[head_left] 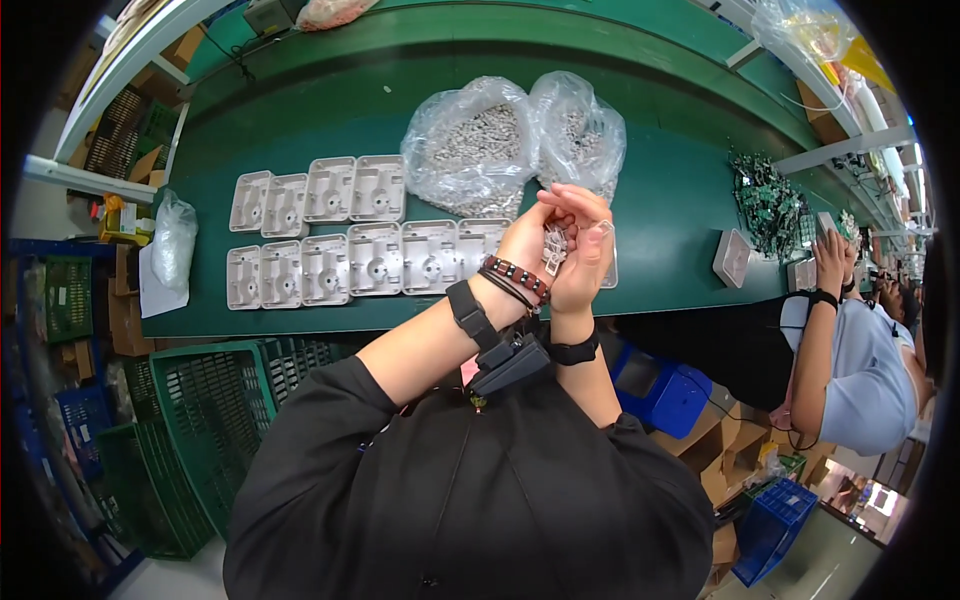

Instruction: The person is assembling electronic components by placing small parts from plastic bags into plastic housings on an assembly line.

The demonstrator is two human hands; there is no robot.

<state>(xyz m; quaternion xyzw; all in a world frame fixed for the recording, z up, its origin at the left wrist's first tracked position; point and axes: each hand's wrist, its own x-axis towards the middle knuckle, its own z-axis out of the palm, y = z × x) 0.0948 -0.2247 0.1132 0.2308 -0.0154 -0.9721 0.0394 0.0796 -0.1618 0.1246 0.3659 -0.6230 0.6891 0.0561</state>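
Hands raised over the green belt (660,215): your left hand (532,238) & right hand (585,255) cup together, fingers curled round small metal clips (555,245); light, stiff, prob. slippery; pinch each by its edges, w/ fingertips.

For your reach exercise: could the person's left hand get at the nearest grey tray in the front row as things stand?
Probably yes. The left hand hovers just above the front row's right end, beside that tray, with nothing between them; but it is cupped with the right hand around small metal parts.
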